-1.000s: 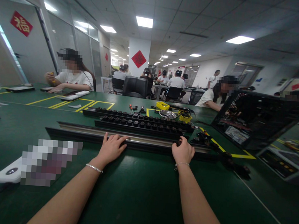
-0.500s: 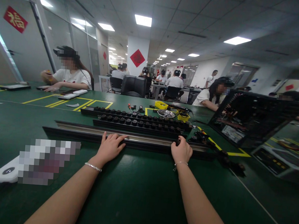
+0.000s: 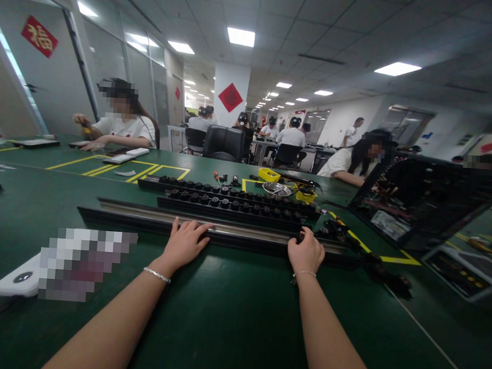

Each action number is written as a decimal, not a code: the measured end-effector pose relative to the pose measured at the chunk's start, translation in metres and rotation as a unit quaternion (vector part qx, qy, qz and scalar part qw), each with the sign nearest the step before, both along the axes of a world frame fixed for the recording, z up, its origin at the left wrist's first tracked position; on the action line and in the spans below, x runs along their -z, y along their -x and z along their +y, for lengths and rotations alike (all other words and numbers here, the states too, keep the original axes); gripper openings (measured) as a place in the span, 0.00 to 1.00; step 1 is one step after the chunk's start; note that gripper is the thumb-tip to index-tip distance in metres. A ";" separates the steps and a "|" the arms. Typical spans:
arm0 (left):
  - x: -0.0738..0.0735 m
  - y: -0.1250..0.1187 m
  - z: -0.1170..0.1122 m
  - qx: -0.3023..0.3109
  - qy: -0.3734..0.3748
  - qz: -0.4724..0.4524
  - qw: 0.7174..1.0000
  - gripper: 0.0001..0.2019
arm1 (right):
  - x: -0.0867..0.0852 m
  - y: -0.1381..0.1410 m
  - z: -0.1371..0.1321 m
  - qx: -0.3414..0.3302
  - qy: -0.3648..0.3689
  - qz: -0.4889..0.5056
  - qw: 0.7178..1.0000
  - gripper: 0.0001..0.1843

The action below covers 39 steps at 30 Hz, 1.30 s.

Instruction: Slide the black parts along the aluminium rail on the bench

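Rail [image 3: 243,231], long and black, is laid across the table [image 3: 236,324], parallel to its far edge. Its near side is touched by the left hand [image 3: 184,243], fingers spread; a small black piece [image 3: 300,238] is pinched at the rail by the right hand [image 3: 307,253]. Toward that edge, two knobbed strips [image 3: 236,206] are set.

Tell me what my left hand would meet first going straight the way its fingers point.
Beyond the long black rail it touches, your left hand would probably meet the nearer black strip of round parts first, though depth is hard to judge.
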<state>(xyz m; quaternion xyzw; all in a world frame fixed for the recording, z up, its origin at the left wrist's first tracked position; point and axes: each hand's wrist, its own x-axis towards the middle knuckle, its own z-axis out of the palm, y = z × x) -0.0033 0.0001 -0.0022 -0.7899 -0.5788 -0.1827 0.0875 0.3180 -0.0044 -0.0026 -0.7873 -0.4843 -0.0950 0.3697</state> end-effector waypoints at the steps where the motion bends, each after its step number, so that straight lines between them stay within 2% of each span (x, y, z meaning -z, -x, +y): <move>1: 0.000 0.000 0.000 -0.001 0.001 0.000 1.000 0.21 | 0.000 -0.001 0.000 0.000 0.003 0.002 1.000 0.25; 21: -0.006 -0.003 0.000 -0.024 0.004 -0.019 1.000 0.19 | -0.007 -0.006 -0.005 0.018 0.034 -0.022 0.999 0.23; 28: -0.004 -0.002 0.001 -0.022 0.004 -0.023 1.000 0.18 | -0.014 -0.010 -0.007 0.024 0.063 -0.014 0.998 0.24; 34: 0.002 -0.001 -0.001 -0.013 -0.019 -0.024 0.999 0.21 | -0.008 -0.011 -0.004 0.028 0.044 -0.030 0.998 0.23; 39: 0.007 0.000 0.001 -0.029 -0.027 -0.007 0.999 0.24 | -0.006 -0.013 -0.004 0.026 0.036 -0.030 0.999 0.23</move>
